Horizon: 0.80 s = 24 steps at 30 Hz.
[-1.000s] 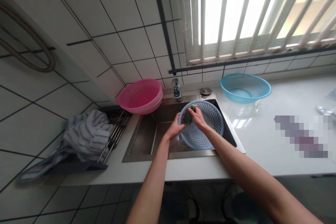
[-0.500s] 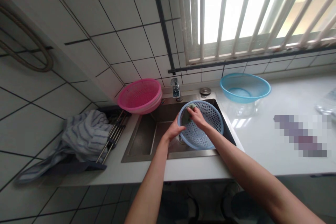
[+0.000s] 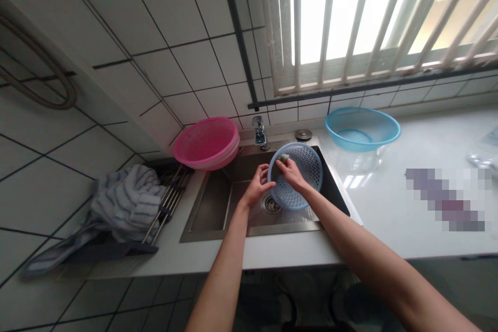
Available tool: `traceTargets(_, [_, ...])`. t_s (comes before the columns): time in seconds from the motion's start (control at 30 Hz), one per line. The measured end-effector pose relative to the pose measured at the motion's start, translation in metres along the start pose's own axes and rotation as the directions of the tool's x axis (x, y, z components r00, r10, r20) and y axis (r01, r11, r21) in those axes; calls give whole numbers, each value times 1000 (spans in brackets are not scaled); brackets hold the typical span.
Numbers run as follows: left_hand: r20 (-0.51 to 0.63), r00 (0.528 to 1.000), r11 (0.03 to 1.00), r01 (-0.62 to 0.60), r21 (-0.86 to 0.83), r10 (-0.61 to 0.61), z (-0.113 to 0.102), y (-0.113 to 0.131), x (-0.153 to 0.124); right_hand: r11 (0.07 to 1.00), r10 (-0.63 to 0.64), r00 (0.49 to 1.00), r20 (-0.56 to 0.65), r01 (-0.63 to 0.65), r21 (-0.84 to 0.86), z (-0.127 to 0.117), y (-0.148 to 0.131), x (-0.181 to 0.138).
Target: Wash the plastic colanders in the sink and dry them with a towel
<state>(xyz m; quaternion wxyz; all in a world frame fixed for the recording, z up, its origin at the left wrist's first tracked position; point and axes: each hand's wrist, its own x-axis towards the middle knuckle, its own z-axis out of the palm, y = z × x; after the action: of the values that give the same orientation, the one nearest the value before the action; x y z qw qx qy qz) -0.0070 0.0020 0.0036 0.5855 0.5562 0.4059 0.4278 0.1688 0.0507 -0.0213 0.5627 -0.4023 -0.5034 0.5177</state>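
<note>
A light blue plastic colander (image 3: 311,176) is tilted inside the sink, its perforated wall facing me. My right hand (image 3: 291,174) reaches into it, closed on a greenish cloth (image 3: 282,157) against the inner wall near the upper left rim. My left hand (image 3: 257,187) is at the colander's left rim with fingers curved and apart. Its thumb tip overlaps the rim; whether it touches cannot be made out. Below the colander, the sink's drain strainer (image 3: 271,204) shows.
The steel sink (image 3: 212,207) has a chrome faucet (image 3: 259,132) behind it. A pink colander (image 3: 206,142) rests at its back left corner, a blue basin (image 3: 361,135) on the right counter. A striped cloth (image 3: 124,202) lies by a metal rack (image 3: 167,207). One counter patch is blurred.
The colander has tilted more and shifted slightly up and left, uncovering more of the drain. My left fingers have loosened from its rim. My right hand still holds the cloth.
</note>
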Motion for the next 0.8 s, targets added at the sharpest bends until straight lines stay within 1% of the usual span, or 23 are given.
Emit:
traceTargets(0.03, [-48, 999, 1000, -2, -14, 1, 0, 0, -1, 1000, -18, 995, 103, 20, -20, 3, 0, -3])
traceTargets(0.07, [-95, 995, 999, -22, -27, 19, -1, 0, -2, 999, -22, 977, 210, 30, -36, 7, 1, -7])
traceTargets(0.13, [-153, 985, 995, -84, -53, 74, -3, 1, -3, 997, 9, 918, 396, 23, -75, 16, 4, -15])
traceTargets(0.17, [-151, 985, 993, -98, -68, 87, -4, 1, -4, 995, 32, 890, 455, 16, -102, 19, 6, -17])
traceTargets(0.2, [-131, 988, 992, -92, -81, 81, -4, 2, -4, 992, 52, 874, 483, 12, -127, 21, 7, -19])
traceTargets(0.23, [-100, 993, 994, -68, -91, 59, -4, 2, -4, 989, 60, 876, 478, 12, -145, 22, 8, -19])
traceTargets(0.27, [-67, 997, 995, -36, -95, 29, -3, 3, -4, 989, 51, 893, 446, 18, -149, 20, 7, -18])
traceTargets(0.3, [-39, 999, 996, -6, -94, 2, -2, 3, -4, 990, 28, 921, 388, 28, -138, 18, 6, -15])
traceTargets(0.37, [-10, 1000, 996, 19, -86, -20, 1, 3, -3, 995, -33, 981, 190, 51, -90, 10, 1, -8])
traceTargets(0.4, [-5, 1000, 997, 16, -74, -16, 3, 2, -2, 996, -52, 995, 80, 58, -67, 6, -1, -5])
traceTargets(0.43, [0, 1000, 998, 13, -55, -13, 4, 1, -2, 997, -60, 998, -7, 59, -51, 2, -4, -2])
traceTargets(0.47, [5, 1000, 999, 20, -30, -20, 5, -1, -2, 998, -55, 997, -53, 53, -44, 0, -6, -1])
traceTargets(0.5, [16, 999, 999, 43, -2, -43, 5, -3, -3, 998, -41, 998, -46, 39, -48, 0, -7, -2])
traceTargets(0.53, [28, 997, 997, 76, 29, -77, 4, -5, -3, 998, -20, 1000, 14, 20, -61, 0, -7, -4])
traceTargets(0.57, [35, 993, 993, 109, 55, -111, 2, -7, -4, 997, 11, 993, 116, -1, -83, 2, -7, -8])
traceTargets(0.6, [36, 990, 989, 130, 71, -133, 0, -9, -5, 994, 50, 971, 234, -25, -108, 4, -7, -12])
traceTargets(0.63, [33, 990, 988, 135, 75, -137, -3, -10, -6, 990, 96, 934, 345, -52, -134, 6, -6, -17])
traceTargets(0.67, [27, 992, 990, 125, 71, -127, -5, -11, -6, 984, 142, 891, 431, -81, -157, 8, -6, -21])
traceTargets(0.7, [25, 993, 992, 112, 64, -114, -8, -12, -7, 979, 180, 854, 488, -107, -174, 9, -6, -23])
traceTargets(0.73, [30, 994, 993, 108, 52, -109, -9, -13, -7, 976, 200, 836, 512, -125, -178, 9, -7, -25])
traceTargets(0.77, [43, 991, 992, 123, 39, -125, -10, -14, -7, 978, 197, 844, 498, -133, -162, 9, -8, -24])
traceTargets(0.8, [63, 985, 987, 159, 27, -160, -11, -16, -7, 983, 173, 878, 447, -129, -127, 8, -9, -23])
